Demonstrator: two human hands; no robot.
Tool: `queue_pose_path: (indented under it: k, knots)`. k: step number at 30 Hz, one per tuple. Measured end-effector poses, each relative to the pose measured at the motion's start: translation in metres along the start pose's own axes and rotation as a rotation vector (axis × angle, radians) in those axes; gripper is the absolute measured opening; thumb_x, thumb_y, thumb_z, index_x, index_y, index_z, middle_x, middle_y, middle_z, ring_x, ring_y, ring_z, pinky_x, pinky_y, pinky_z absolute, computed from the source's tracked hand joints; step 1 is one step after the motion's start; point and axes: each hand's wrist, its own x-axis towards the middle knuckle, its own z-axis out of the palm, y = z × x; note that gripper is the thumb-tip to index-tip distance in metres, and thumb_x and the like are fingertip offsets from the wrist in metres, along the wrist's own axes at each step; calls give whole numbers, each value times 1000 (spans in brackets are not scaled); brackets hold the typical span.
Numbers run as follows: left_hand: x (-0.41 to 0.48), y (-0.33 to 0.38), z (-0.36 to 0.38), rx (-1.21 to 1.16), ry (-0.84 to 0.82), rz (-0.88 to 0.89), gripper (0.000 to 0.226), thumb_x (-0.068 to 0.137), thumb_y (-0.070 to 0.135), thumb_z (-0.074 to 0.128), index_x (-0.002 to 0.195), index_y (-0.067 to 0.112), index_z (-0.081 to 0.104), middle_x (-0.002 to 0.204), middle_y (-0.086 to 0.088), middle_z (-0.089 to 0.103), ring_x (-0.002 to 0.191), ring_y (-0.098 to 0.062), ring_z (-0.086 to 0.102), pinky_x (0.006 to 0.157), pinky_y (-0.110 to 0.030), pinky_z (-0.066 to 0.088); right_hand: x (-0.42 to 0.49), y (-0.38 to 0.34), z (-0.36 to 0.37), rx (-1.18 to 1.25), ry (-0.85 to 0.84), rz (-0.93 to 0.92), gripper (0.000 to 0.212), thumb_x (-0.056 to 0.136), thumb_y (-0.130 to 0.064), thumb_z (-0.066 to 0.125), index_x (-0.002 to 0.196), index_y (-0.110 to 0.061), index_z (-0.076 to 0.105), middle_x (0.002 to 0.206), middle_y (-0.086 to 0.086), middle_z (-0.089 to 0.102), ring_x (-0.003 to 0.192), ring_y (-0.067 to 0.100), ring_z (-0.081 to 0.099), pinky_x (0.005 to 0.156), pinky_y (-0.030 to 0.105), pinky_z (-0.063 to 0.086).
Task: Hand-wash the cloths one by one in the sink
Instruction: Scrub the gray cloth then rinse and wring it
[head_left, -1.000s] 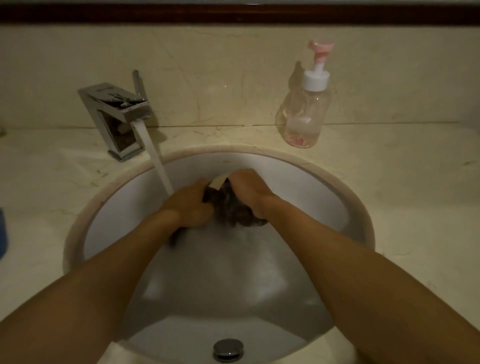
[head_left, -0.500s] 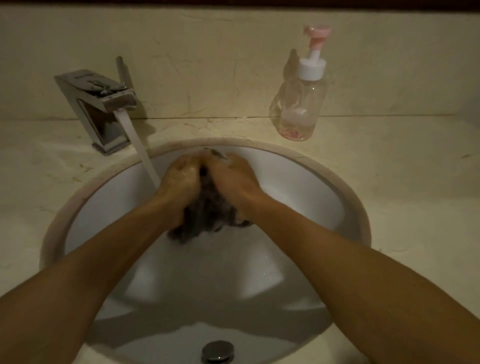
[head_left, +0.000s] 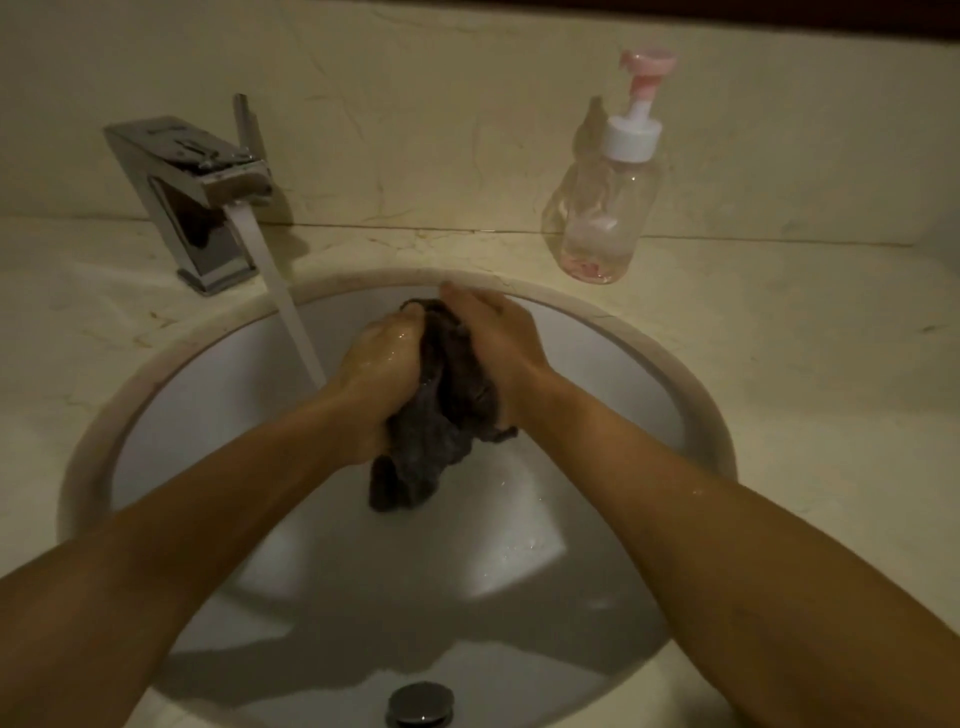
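Round metal drain plug (head_left: 420, 704) at 6 o'clock of the white oval sink (head_left: 197, 415). Mid-bowl, left hand (head_left: 379, 364) & right hand (head_left: 498, 343) close together, both clamped on a wet dark-grey cloth (head_left: 431, 436). Chrome square tap (head_left: 192, 197) runs at 10 o'clock; clear pump bottle w/ pink top (head_left: 608, 208) at 1 o'clock.

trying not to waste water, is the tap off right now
No, a stream of water runs from the faucet into the sink, just beside the left hand.
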Motion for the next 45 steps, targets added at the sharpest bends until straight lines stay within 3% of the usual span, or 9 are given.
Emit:
queue_pose_path:
  k: [4, 10, 13, 17, 23, 29, 34, 40, 45]
  knots:
    - [1, 7, 3, 137, 26, 37, 39, 107, 40, 37, 111, 15, 66, 109, -12, 72, 96, -28, 69, 83, -36, 56, 18, 0, -9, -163, -49, 19, 54, 106, -52, 44, 142, -15, 58, 140, 7, 61, 124, 23, 58, 112, 39, 43]
    - [17, -11, -32, 1308, 4, 11, 63, 103, 53, 41, 148, 9, 39, 149, -16, 46, 130, -34, 49, 106, -39, 41, 24, 22, -17, -897, -314, 171, 72, 106, -63, 26, 163, -19, 24, 170, 11, 18, 152, 36, 26, 124, 50, 22]
    - [20, -9, -40, 1469, 25, 201, 47, 95, 36, 64, 133, 13, 49, 134, -13, 49, 116, -30, 53, 95, -38, 47, 25, 18, -22, -1134, -267, -28, 60, 102, -62, 37, 150, -26, 43, 159, 10, 28, 142, 39, 36, 111, 59, 33]
    - [21, -16, -33, 1545, -246, 135, 18, 93, 35, 62, 82, 25, 52, 98, -4, 59, 81, -17, 53, 78, -34, 46, 23, 23, -21, -1196, -668, -91, 39, 97, -43, 66, 124, -16, 58, 122, 6, 61, 102, 23, 57, 76, 30, 43]
    - [43, -42, -55, 1525, -288, 94, 65, 89, 61, 49, 137, 17, 48, 134, -8, 53, 114, -29, 55, 100, -45, 48, 30, 55, -22, -1392, -586, -48, 84, 96, -67, 53, 159, -15, 30, 160, 10, 33, 142, 35, 38, 111, 45, 38]
    - [8, -13, -47, 1437, -280, 61, 34, 101, 41, 53, 115, 12, 62, 119, -6, 60, 110, -27, 57, 92, -32, 44, 15, 44, -19, -1302, -419, -54, 80, 86, -68, 66, 148, -22, 42, 148, 7, 38, 135, 36, 42, 107, 57, 40]
    - [-32, 32, -79, 1272, -15, 176, 25, 99, 41, 57, 119, 26, 57, 121, 5, 56, 108, -17, 52, 95, -33, 41, 1, -23, -10, -598, -205, -149, 74, 88, -52, 76, 147, -18, 49, 144, 5, 52, 113, 17, 57, 86, 26, 49]
    - [-61, 108, -141, 1160, 312, 355, 39, 98, 53, 53, 112, 18, 63, 110, -7, 65, 99, -28, 60, 73, -33, 45, -3, -108, 29, -467, -245, -308, 84, 85, -57, 76, 151, -13, 46, 150, 5, 49, 132, 19, 52, 104, 32, 46]
    - [-46, 155, -173, 1195, 426, 318, 92, 83, 75, 55, 150, 14, 36, 145, -11, 49, 122, -30, 52, 90, -39, 44, 20, -154, 64, -514, -283, -401, 87, 87, -60, 72, 153, -13, 41, 150, 7, 48, 133, 22, 51, 107, 35, 46]
